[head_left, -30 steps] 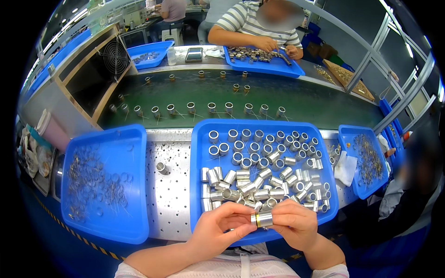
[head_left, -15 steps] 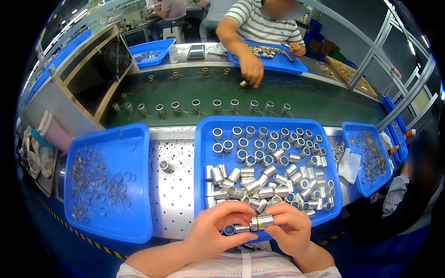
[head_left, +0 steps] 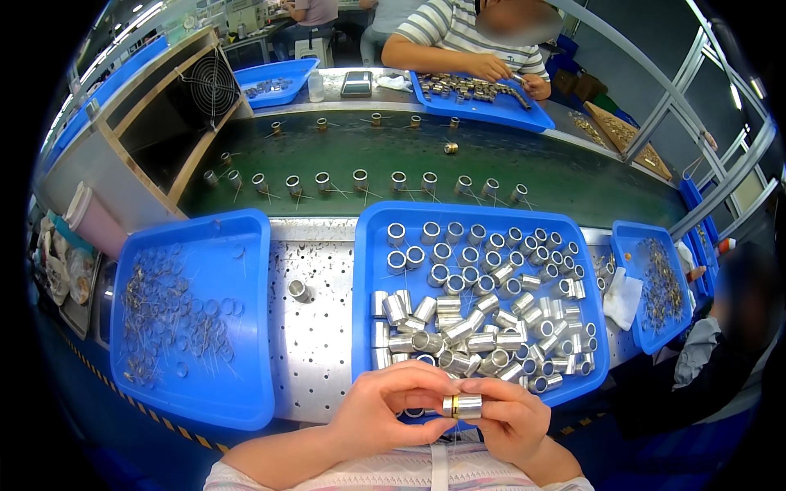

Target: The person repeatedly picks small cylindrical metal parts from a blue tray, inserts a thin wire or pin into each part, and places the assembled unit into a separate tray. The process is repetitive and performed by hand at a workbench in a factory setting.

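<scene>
In front of my body, near the front edge of the large blue tray [head_left: 483,214], a short shiny metal sleeve with a yellow band [head_left: 465,407] lies level between my hands. My right hand [head_left: 514,421] grips its right end between thumb and fingers. The fingers and thumb of my left hand [head_left: 389,409] close on the banded left end. Thin wires hang below that end. Many similar metal sleeves [head_left: 448,304] fill the tray, upright at the back and lying heaped toward me. Between my left fingers and thumb more metal shows, whether held or in the tray I cannot tell.
Left stands a blue tray [head_left: 264,327] of wired rings; a lone sleeve [head_left: 298,290] stands on the perforated metal table [head_left: 307,368]. Beyond runs a green conveyor belt [head_left: 327,151] carrying rows of wired sleeves. Across it a co-worker [head_left: 458,41] handles parts over another blue tray [head_left: 434,105].
My hands have drawn closer together around the banded sleeve. The co-worker's hand has pulled back from the belt, leaving a small brassy part there. The view has shifted slightly.
</scene>
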`<state>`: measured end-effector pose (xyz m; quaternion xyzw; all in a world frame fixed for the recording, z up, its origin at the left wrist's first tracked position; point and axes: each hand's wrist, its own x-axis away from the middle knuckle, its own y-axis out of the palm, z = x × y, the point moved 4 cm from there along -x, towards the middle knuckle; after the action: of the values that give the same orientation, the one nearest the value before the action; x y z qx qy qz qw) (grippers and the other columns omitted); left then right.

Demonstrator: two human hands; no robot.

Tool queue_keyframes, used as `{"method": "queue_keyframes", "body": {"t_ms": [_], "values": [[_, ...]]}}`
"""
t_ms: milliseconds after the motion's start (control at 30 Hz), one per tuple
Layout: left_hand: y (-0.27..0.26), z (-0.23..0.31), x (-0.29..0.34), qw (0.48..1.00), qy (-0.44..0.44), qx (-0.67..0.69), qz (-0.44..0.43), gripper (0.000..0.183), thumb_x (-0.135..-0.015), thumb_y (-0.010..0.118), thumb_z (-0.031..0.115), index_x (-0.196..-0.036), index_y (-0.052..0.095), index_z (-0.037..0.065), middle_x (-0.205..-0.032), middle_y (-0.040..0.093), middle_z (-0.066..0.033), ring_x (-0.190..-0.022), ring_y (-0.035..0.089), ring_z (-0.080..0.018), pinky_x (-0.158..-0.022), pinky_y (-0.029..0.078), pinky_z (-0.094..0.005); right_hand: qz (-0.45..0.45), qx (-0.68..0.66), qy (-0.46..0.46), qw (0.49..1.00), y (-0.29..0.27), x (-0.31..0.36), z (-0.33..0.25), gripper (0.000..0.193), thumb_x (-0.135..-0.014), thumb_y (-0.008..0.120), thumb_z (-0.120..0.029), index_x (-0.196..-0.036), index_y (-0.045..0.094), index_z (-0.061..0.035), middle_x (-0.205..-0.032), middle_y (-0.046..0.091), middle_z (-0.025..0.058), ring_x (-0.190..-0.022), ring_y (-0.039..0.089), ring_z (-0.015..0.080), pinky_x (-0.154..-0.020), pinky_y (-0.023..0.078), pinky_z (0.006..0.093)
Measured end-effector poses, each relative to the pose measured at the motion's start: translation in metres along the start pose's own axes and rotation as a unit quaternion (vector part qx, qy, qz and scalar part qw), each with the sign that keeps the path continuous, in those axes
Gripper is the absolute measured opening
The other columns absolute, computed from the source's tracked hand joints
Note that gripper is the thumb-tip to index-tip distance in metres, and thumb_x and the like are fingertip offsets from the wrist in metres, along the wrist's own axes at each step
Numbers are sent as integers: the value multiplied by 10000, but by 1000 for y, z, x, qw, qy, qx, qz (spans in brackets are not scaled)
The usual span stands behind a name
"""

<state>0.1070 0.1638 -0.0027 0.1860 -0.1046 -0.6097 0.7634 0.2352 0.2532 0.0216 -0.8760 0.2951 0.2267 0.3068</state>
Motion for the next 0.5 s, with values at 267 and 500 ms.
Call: {"method": "queue_keyframes", "body": {"t_ms": [267, 500], "values": [[-1, -4, 1, 997, -53, 60, 22, 371, -695, 654, -110, -1047, 583, -15, -1064, 509, -106, -959, 568, -173, -844, 505, -277, -8, -54, 28, 998, 0, 3, 5, 184, -696, 693, 28, -825, 562, 21, -1028, 590, 214, -905, 627, 292, -736, 531, 305], [-4, -7, 4, 996, -60, 57, 43, 332, -677, 663, -125, -987, 590, -30, -1062, 518, -106, -959, 575, -181, -842, 508, -290, -14, -121, 60, 991, -1, 2, 7, 195, -711, 666, 57, -845, 532, 15, -1050, 582, 216, -940, 612, 296, -765, 514, 314]]}}
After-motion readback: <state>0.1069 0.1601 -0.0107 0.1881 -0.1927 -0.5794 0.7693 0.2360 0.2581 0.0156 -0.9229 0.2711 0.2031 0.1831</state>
